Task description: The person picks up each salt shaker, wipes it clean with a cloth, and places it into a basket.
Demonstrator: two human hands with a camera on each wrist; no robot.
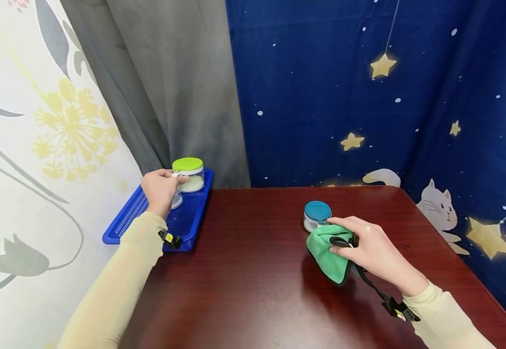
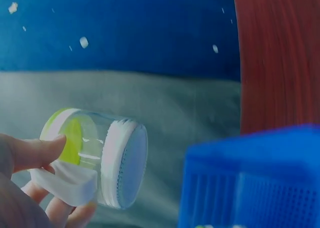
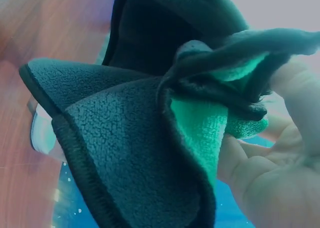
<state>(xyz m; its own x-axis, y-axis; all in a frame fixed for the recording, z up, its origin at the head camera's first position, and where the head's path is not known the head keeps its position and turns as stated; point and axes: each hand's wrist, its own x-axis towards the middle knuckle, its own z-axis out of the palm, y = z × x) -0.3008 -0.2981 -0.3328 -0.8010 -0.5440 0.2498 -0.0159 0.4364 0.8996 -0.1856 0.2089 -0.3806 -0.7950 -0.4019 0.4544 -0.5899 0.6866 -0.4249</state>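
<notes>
My left hand [image 1: 161, 186] pinches the white handle [image 2: 70, 183] on the side of a clear jar [image 1: 193, 179] with a lime-green lid and white contents. The jar is at the far end of a blue perforated tray [image 1: 185, 223]; its base shows in the left wrist view. Another small clear item [image 1: 176, 201] is partly hidden behind this hand. On the right, my right hand [image 1: 368, 245] grips a green cloth [image 1: 329, 247] with a dark grey back and black edging. Just beyond it stands a jar with a blue lid [image 1: 318, 211], partly covered by the hand and cloth.
The dark red wooden table [image 1: 248, 271] carries the tray at its left edge. Grey [image 1: 183, 87] and navy star-patterned curtains [image 1: 314, 97] hang behind it. A white patterned curtain [image 1: 25, 184] borders the tray on the left.
</notes>
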